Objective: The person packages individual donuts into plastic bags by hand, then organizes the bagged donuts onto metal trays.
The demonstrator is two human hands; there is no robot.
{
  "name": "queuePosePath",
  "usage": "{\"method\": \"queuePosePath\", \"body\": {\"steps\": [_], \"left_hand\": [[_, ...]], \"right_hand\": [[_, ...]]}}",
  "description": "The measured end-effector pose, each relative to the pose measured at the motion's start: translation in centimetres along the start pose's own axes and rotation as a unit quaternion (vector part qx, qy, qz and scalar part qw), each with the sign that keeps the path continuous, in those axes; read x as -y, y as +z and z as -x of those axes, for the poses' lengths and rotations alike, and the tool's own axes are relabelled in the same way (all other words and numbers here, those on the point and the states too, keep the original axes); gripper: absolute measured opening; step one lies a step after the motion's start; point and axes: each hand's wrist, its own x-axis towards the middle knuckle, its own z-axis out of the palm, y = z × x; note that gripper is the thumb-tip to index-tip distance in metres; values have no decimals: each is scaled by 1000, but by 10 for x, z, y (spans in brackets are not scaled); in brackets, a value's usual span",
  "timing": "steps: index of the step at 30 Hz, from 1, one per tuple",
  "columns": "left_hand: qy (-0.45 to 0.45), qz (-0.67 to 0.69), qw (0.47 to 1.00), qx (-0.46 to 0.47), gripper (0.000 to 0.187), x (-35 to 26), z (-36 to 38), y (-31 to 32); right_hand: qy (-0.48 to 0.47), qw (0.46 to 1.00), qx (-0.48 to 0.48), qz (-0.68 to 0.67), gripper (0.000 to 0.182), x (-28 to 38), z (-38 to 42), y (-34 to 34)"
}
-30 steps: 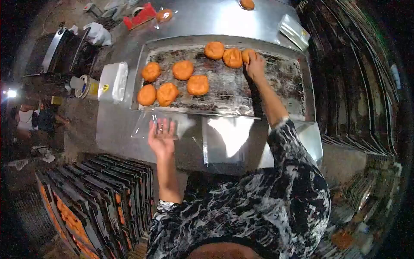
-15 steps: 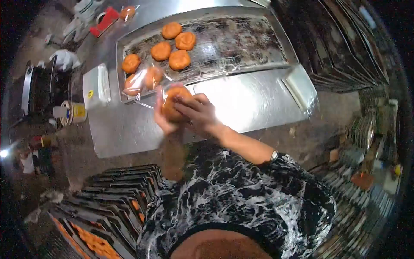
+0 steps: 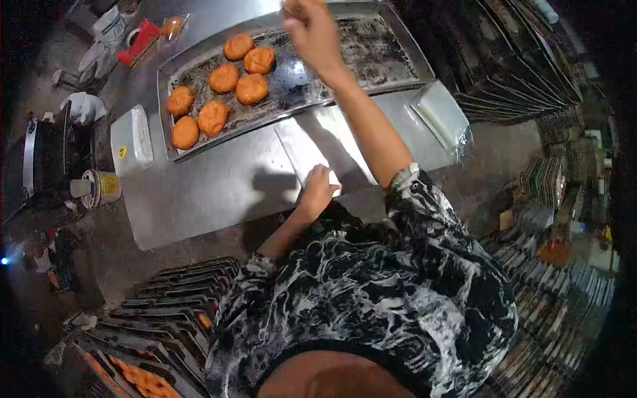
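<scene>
Buns (image 3: 219,99) sit on tray (image 3: 398,46). Right hand (image 3: 310,30) above tray, fingers curled; grip unclear. Left hand (image 3: 317,189) flat, fingers together, pins clear bag (image 3: 302,149) below tray.

Bare steel table (image 3: 199,192) lies open left — buns (image 3: 215,99) crowd the tray's (image 3: 411,63) left half.

A bakery or food-production workroom is shown. A steel worktable (image 3: 199,192) is seen carrying a large blackened baking tray (image 3: 405,63) with round orange buns (image 3: 213,118), while stacks of dark baking trays (image 3: 504,73) are piled at the far right and near left.
</scene>
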Motion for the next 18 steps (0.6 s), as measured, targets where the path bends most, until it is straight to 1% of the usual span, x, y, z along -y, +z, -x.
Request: {"method": "queuePosePath", "body": {"steps": [1, 2, 3, 4, 5, 6, 7, 8, 9, 10, 11, 12, 13, 14, 15, 16, 17, 18], "left_hand": [[35, -52, 998, 20, 28, 12, 4, 15], [41, -47, 998, 24, 22, 24, 3, 27], [60, -99, 991, 73, 19, 51, -5, 37], [26, 52, 998, 38, 18, 35, -8, 13], [-13, 200, 980, 0, 19, 22, -13, -17], [-67, 161, 985, 4, 21, 40, -13, -15], [-119, 123, 985, 8, 25, 54, -15, -10], [-286, 263, 921, 28, 29, 35, -19, -16], [-244, 244, 937, 52, 32, 9, -29, -31], [-237, 256, 936, 44, 30, -17, -37, -41], [-228, 265, 936, 37, 28, -31, -43, -47], [-254, 267, 929, 39, 29, -25, -42, -49], [-253, 264, 930, 32, 29, -17, -42, -47], [-273, 256, 926, 53, 29, -10, -39, -42], [-295, 250, 919, 72, 30, -11, -38, -42], [-296, 194, 934, 55, 30, -13, -37, -39], [-299, 196, 933, 46, 30, -15, -39, -40], [-288, 193, 938, -29, 27, -16, -41, -43]], "right_hand": [[-11, 997, 58, -46, 36, -7, 16, 1], [-24, 989, 115, -92, 41, -16, 36, 4], [-47, 973, 178, -139, 47, -28, 47, 7], [162, 934, 317, 37, 33, -54, 88, -5], [213, 884, 403, -104, 22, -80, 120, -13], [245, 886, 348, -186, 17, -84, 156, -23], [119, 900, 386, -162, 13, -97, 168, -28], [131, 907, 377, -134, 13, -98, 169, -29], [223, 881, 386, -161, 16, -87, 157, -29], [197, 890, 382, -155, 13, -82, 147, -32], [168, 900, 374, -151, 12, -77, 138, -33], [115, 916, 330, -197, 13, -69, 138, -37], [109, 915, 333, -199, 13, -81, 152, -34], [95, 952, 284, -57, 15, -105, 174, -28], [78, 966, 229, 87, 17, -101, 174, -29], [108, 972, 205, 44, 20, -95, 175, -29], [103, 971, 212, 45, 20, -95, 173, -21], [138, 963, 229, 41, 23, -97, 170, -11]]}}
